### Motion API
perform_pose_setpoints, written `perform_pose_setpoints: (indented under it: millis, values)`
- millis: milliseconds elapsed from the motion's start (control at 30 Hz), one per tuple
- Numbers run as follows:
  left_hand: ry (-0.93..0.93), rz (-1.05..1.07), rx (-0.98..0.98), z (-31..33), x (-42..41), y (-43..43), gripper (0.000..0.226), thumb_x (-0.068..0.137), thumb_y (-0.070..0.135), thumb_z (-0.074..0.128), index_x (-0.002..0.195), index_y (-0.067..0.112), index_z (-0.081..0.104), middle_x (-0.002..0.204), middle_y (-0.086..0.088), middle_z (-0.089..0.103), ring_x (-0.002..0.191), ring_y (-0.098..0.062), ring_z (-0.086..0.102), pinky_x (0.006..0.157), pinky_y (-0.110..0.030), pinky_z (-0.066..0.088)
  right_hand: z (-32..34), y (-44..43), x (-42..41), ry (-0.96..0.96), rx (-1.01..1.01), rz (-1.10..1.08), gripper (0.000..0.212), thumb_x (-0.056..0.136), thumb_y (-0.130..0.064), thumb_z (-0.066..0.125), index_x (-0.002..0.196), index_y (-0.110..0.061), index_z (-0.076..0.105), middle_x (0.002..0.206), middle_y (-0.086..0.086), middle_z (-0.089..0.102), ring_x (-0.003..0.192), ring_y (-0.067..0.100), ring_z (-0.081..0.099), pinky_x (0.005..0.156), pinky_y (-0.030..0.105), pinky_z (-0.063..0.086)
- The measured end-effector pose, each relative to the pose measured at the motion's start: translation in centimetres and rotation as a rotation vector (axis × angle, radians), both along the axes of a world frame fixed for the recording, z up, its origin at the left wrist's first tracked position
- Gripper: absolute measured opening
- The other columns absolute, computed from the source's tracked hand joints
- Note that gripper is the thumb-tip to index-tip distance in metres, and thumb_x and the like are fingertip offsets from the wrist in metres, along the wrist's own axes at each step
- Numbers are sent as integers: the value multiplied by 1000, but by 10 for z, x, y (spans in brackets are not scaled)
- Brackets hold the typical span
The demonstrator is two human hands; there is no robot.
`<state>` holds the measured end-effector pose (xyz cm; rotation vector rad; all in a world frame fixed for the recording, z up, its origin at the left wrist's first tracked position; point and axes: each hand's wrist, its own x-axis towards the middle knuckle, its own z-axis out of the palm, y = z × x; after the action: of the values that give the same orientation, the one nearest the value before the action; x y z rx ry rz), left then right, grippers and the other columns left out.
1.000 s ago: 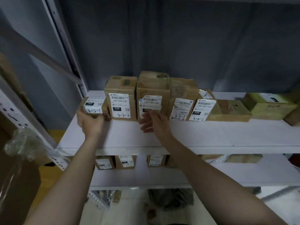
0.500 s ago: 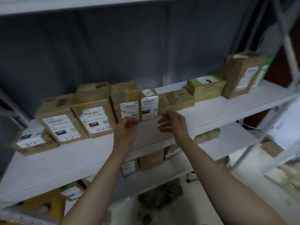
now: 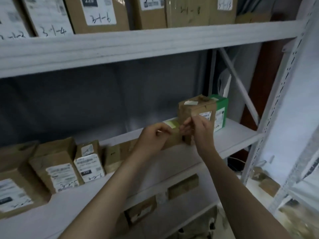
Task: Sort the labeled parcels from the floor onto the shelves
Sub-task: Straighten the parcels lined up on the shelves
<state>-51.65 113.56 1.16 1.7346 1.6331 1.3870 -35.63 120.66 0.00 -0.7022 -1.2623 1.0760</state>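
Observation:
A low, flat parcel with a yellow-green top (image 3: 170, 124) lies on the middle shelf (image 3: 233, 133), just left of a tall brown parcel (image 3: 196, 109) and a green box (image 3: 221, 109). My left hand (image 3: 152, 136) is curled over the flat parcel's left front. At its right end, against the tall parcel's lower corner, my right hand (image 3: 198, 130) has its fingers pinched. Motion blur hides the exact grip. Further left on the same shelf stands a row of labeled brown parcels (image 3: 60, 168), one of them with a white label (image 3: 89, 163).
The upper shelf (image 3: 138, 45) carries large labeled cartons (image 3: 100, 12). More parcels (image 3: 183, 186) sit on the lower shelf. A perforated white upright (image 3: 276, 109) and a diagonal brace bound the right side. Brown items (image 3: 269, 185) lie on the floor at right.
My view swung right and up along the shelf. Both hands moved right from the row of labeled parcels to the flat green-topped parcel beside the tall brown one.

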Motion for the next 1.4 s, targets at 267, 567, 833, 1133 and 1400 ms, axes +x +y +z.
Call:
perform_pose_setpoints:
  millis: [267,567,833,1133,1400]
  values:
    - [17,-198,237,124,109,49,25,91,2,61,85,23,75,85,5,78,87,-11,75,82,-38,63,124,46,92,-7,525,24,46,103,-30,49,65,-9,65,62,7,64,58,19,61,57,34,51]
    - [195,-131,449,253,183,93,21,82,26,59,87,41,72,88,17,76,84,-9,71,78,-44,62,264,106,159,10,741,-24,47,103,-26,49,59,-28,65,56,2,64,49,17,58,49,27,48]
    - [350,31,392,337,207,171,22,89,14,59,83,28,75,87,4,75,80,-16,70,68,-41,61,341,232,185,-707,574,-360,19,97,-42,59,104,-35,75,115,-12,74,122,21,59,95,35,47]
    - [361,64,250,347,202,211,19,96,18,60,88,24,76,103,-5,75,98,-28,72,73,-42,63,349,303,191,-1444,217,-296,56,89,-67,51,136,-40,64,153,0,53,145,33,40,123,53,26]
    - [330,40,248,347,206,221,19,95,18,59,88,26,75,104,-1,74,100,-26,72,78,-44,63,348,318,190,-1300,187,-345,79,84,-67,62,153,-37,38,163,10,33,149,43,31,121,55,28]
